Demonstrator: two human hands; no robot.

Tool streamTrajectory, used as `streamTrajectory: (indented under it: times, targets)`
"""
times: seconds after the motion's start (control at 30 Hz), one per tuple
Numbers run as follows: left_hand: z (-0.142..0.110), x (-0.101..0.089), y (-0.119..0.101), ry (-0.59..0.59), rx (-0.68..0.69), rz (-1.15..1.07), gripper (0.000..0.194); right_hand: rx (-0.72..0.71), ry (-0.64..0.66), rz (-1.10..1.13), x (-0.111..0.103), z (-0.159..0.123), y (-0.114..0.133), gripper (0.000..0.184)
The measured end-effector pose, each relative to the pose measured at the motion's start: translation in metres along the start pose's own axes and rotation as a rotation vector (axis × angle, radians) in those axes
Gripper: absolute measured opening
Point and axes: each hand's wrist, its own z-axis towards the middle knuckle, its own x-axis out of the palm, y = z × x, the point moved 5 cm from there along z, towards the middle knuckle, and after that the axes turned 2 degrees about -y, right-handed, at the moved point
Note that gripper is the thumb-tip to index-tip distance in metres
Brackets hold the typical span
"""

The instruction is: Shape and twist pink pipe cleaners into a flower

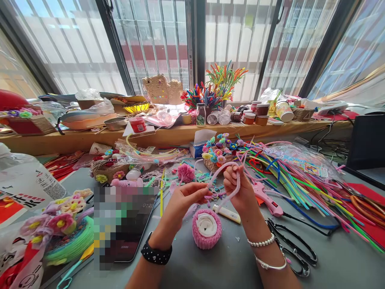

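The left hand is pinching one part of a pale pink fuzzy stem, thumb and fingers closing together on it. The right hand is gripping the same stem higher up, its fingers curling shut around it. The stem is arching between the two hands, and its free length is hanging down from the right hand in a curve. Just below the stem, a round pink fuzzy pot is standing upright on the grey table, with a white coil filling its top. A pale tube is lying beside the pot. To the right, a pink glue gun is resting near the right wrist, and black glasses are lying beyond the bracelets. To the left, a phone is lying near the watch. Behind the hands, a basket of fuzzy flowers is standing near a spread of colourful stems.
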Motion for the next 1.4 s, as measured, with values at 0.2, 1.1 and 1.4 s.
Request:
streamTrajectory:
  times: [0.2, 1.1, 1.4]
  targets:
    - [-0.007, 0.017, 0.004, 0.149, -0.085, 0.082, 0.015, -0.001, 0.07, 0.067, 0.007, -0.005, 0.006, 0.018]
    - [-0.002, -0.001, -0.007, 0.003, 0.116, 0.007, 0.013, -0.016, 0.062, -0.255, 0.01, -0.01, 0.002, 0.031]
    - [-0.008, 0.019, 0.003, 0.267, -0.042, 0.089, 0.018, -0.025, 0.128, -0.071, 0.015, -0.015, 0.004, 0.015]
